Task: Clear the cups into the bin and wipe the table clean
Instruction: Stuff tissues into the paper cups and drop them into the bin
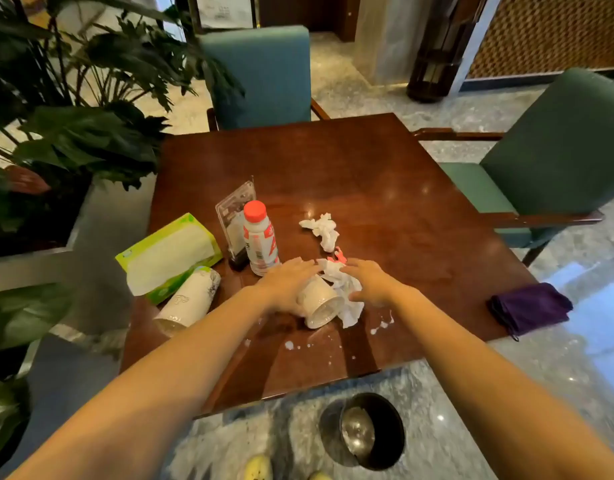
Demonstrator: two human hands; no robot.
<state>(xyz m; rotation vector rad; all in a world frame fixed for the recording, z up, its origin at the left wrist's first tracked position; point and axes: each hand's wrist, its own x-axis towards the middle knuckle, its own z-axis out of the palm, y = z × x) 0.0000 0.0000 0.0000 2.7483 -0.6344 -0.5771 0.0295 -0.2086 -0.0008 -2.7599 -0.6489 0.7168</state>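
Observation:
A white paper cup (321, 303) lies on its side near the middle of the brown table (385, 188), its mouth facing me. My left hand (288, 282) rests on the cup's left side, fingers around it. My right hand (369, 280) presses on a crumpled white tissue (347, 289) beside and partly under the cup. A second paper cup (187, 301) lies tipped over at the table's left edge. White spilled drops (381, 327) dot the wood near the front edge. A round dark bin (364, 431) stands on the floor below the table.
A bottle with a red cap (260, 237), a clear sign holder (234, 216) and a green tissue pack (170, 252) stand left. Another crumpled tissue (322, 228) lies farther back. A folded purple cloth (530, 306) sits at the right edge. Green chairs (558, 161) and plants (73, 133) surround the table.

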